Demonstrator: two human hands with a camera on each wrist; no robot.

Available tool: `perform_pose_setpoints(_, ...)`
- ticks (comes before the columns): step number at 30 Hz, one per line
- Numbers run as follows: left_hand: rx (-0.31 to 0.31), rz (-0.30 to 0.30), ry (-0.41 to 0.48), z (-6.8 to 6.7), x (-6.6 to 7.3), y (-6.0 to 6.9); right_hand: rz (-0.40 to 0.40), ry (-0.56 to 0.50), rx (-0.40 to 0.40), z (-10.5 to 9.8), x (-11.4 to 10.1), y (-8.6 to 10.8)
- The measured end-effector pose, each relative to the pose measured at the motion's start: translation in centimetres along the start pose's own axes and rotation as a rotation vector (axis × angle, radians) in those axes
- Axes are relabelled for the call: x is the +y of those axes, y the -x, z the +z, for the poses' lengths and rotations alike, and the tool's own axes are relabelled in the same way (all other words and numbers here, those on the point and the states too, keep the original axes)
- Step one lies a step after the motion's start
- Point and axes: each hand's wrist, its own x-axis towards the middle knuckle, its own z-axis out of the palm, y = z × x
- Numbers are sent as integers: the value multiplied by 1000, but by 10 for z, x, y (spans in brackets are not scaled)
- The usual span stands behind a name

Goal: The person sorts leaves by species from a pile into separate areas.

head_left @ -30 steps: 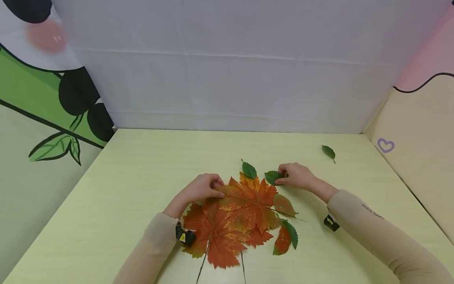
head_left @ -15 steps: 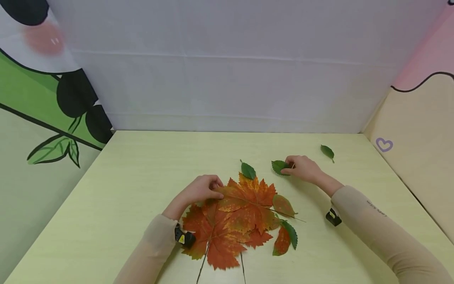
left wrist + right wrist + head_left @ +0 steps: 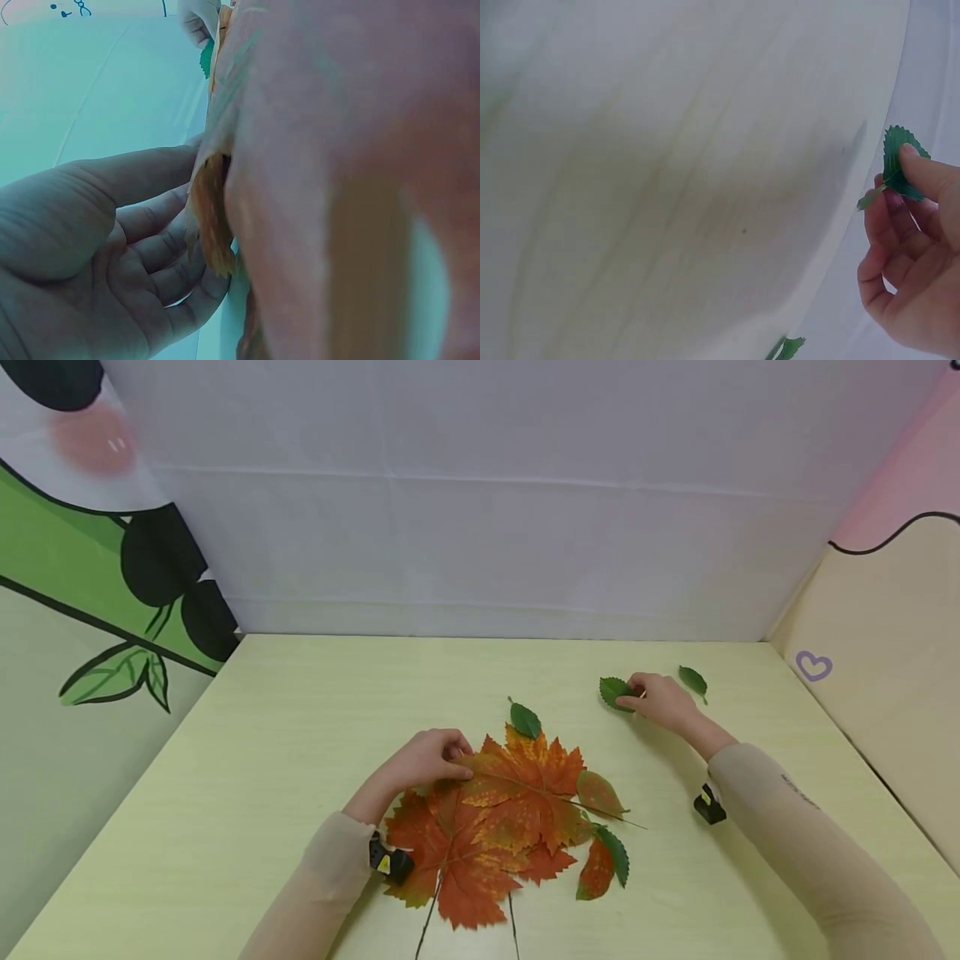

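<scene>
In the head view my right hand (image 3: 663,700) pinches a toothed green leaf (image 3: 613,692) above the table. The right wrist view shows the thumb pressing that leaf (image 3: 900,142) against the fingers. My left hand (image 3: 426,757) holds the left edge of an orange maple leaf (image 3: 525,785) between thumb and fingers; the left wrist view shows the thumb on this edge (image 3: 212,217). Below it a redder maple leaf (image 3: 446,852) lies partly covered. A small green leaf (image 3: 526,721) touches the upper edge of the orange one.
Another green leaf (image 3: 693,681) lies alone at the back right of the pale table (image 3: 300,710). Right of the maple leaves lie a reddish oval leaf (image 3: 600,792), a second red one (image 3: 596,870) and a green one (image 3: 615,853). A white cloth wall (image 3: 487,552) rises behind.
My right hand has carried the green leaf away from the maple leaves, toward the back right. My left hand keeps its hold in the same spot.
</scene>
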Motion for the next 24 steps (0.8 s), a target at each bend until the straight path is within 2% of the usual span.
perform_pose_setpoints(7,6,4,-4,-1,0,-1,28,-1,22,-1,12,-8)
perform_pose_setpoints(24,9,-6,-7,3,-3,-3,100,13,50,-9,26,-12)
